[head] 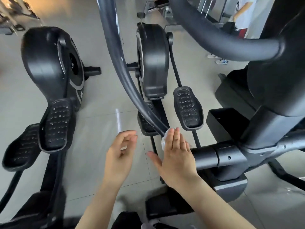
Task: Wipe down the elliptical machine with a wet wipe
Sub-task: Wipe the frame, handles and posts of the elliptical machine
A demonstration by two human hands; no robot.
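Observation:
A black elliptical machine point(153, 63) stands in front of me, with a curved dark handlebar arm point(118, 66) sweeping down to its lower joint. My right hand point(176, 156) presses a crumpled white wet wipe point(165, 138) against the bottom end of that arm, fingers flat over it. My left hand point(119, 156) hovers just to the left, fingers loosely curled and holding nothing. The machine's right foot pedal point(188, 108) lies just beyond my right hand; the left pedal is partly hidden behind the arm.
A second black elliptical point(51, 63) with two pedals stands to the left on the grey tiled floor point(102, 121). A thick handlebar point(222, 38) and the machine's column point(272, 113) fill the right. Another person point(242, 17) stands at the far back right.

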